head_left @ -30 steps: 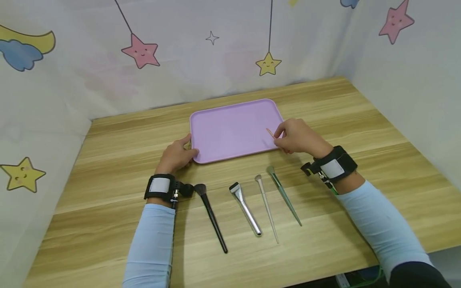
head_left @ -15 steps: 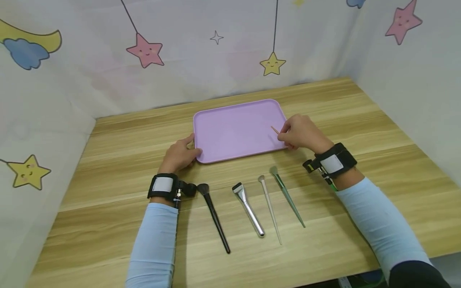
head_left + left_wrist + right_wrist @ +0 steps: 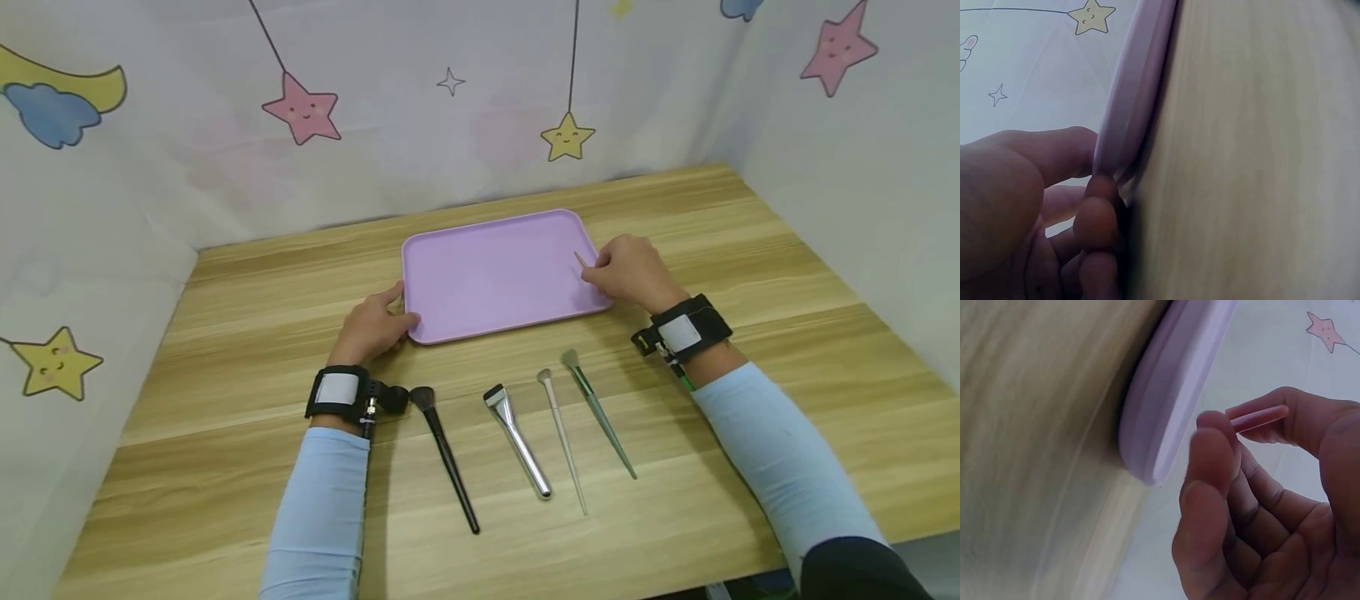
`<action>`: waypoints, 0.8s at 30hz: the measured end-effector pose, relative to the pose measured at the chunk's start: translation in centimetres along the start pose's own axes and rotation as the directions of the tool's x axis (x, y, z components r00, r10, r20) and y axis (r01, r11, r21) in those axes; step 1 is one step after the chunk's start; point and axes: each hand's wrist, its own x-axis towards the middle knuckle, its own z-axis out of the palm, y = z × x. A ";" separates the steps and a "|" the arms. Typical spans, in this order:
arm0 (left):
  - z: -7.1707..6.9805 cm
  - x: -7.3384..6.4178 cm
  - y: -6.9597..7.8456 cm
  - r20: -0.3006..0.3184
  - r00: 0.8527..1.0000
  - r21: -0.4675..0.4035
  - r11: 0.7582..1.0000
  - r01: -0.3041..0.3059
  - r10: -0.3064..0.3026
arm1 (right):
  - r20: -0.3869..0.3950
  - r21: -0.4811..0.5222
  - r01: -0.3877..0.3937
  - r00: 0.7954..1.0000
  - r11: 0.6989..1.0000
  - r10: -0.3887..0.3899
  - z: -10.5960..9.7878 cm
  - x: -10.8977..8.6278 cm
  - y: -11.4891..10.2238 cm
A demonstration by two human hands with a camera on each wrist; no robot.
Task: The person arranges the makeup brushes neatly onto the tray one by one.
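In the head view, a shallow lilac tray [image 3: 487, 275] lies toward the back of the table. My left hand [image 3: 371, 327] grips its near left corner; the left wrist view shows the thumb against the rim [image 3: 1124, 125] and fingertips [image 3: 1096, 222] at its outer underside. Above the tray's right side, my right hand [image 3: 633, 271] pinches a thin pinkish-brown stick [image 3: 581, 260] between thumb and fingers. Its rounded end [image 3: 1263, 417] shows in the right wrist view, the rest hidden by fingers; I cannot tell its kind.
Nearer me, makeup brushes lie side by side: a black one [image 3: 447, 462], a silver one with a flat head [image 3: 521, 446], a thin whitish one [image 3: 562, 442] and a green one [image 3: 600, 417]. The wooden table [image 3: 247, 333] meets a printed curtain [image 3: 390, 167] behind the tray.
My right hand has moved a little right and farther back with the stick, uncovering the tray's near right corner. The left hand keeps its grip, and the brushes stay put.
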 end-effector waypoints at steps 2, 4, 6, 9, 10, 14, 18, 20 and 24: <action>0.0 0.1 -0.1 -0.005 1.000 -0.004 1.000 -0.004 0.004 | -0.002 -0.005 -0.009 1.000 1.000 0.009 0.2 0.3 0.1; 0.0 0.1 -0.2 -0.010 1.000 -0.010 1.000 -0.005 0.005 | 0.003 -0.011 -0.021 1.000 1.000 0.021 0.3 0.6 0.2; 0.0 0.1 -0.2 -0.012 1.000 -0.009 1.000 -0.008 0.008 | 0.006 -0.023 -0.027 1.000 0.999 0.027 0.5 0.9 0.3; 0.0 0.2 -0.2 -0.018 1.000 -0.010 1.000 -0.006 0.006 | 0.002 -0.050 -0.036 0.999 0.998 0.036 0.6 1.3 0.5; 0.1 0.2 -0.2 -0.017 1.000 -0.005 1.000 -0.008 0.008 | 0.000 -0.057 -0.038 0.999 0.998 0.038 0.6 1.3 0.6; 0.2 0.3 -0.1 -0.017 1.000 -0.008 1.000 -0.011 0.010 | -0.002 -0.077 -0.045 0.999 0.996 0.045 0.5 1.4 1.0; 0.1 0.3 -0.2 -0.020 1.000 -0.012 1.000 -0.011 0.011 | 0.011 -0.095 -0.061 0.998 0.994 0.063 0.5 1.3 0.9; 0.1 0.2 -0.2 -0.023 1.000 -0.014 1.000 -0.010 0.010 | 0.016 -0.103 -0.067 0.997 0.992 0.069 0.5 1.3 0.8; 0.1 0.2 -0.2 -0.018 1.000 -0.018 1.000 -0.001 0.001 | 0.023 -0.115 -0.064 0.997 0.991 0.067 0.6 1.2 0.6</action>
